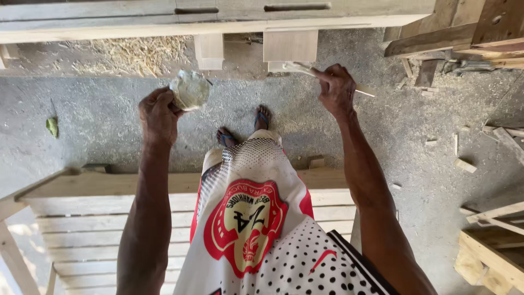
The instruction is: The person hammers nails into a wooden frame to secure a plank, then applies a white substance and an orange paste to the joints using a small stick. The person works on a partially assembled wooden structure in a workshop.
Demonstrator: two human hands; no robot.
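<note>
My left hand (159, 112) is raised in front of me and grips a small clear container (190, 89) with pale paste inside. My right hand (335, 87) holds a thin pale wooden stick (305, 70), its whitish tip pointing left toward the short wooden leg (290, 48) of a long unpainted wooden cabinet (218, 16). Both hands are held out at about the same height above a grey concrete floor. Between my arms I see my patterned shirt and my feet in sandals (261, 117).
A slatted wooden frame (87, 218) lies behind my legs. Wood shavings (136, 54) are piled under the cabinet. Offcuts and small blocks (464, 164) litter the floor at right, with stacked timber (436, 38) at upper right and another wooden piece (491, 251) at lower right.
</note>
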